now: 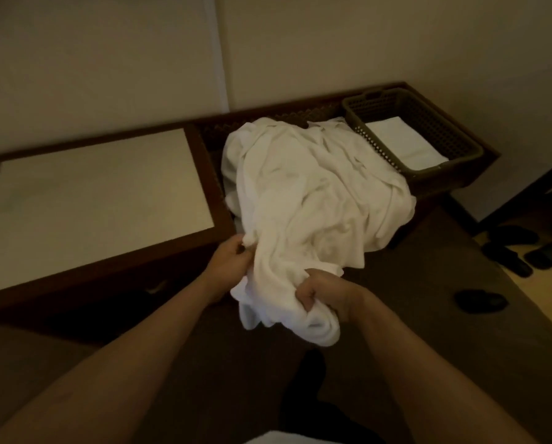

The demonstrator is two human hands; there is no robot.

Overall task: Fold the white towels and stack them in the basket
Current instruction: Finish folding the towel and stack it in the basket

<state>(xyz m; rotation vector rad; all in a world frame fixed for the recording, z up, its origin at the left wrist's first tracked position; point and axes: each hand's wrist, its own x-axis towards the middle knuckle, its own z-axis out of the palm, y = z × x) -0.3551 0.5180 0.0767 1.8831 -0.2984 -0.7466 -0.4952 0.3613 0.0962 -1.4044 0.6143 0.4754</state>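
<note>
A heap of crumpled white towels lies on a dark wooden bench and spills over its front edge. My left hand pinches a corner of the towel at the heap's lower left. My right hand grips a bunched fold of the same towel, lower and to the right. A dark brown plastic basket stands at the bench's right end. One folded white towel lies flat inside it.
A dark-framed table with a pale top adjoins the bench on the left. Dark sandals and another dark shoe lie on the floor at the right. Pale walls rise behind the bench.
</note>
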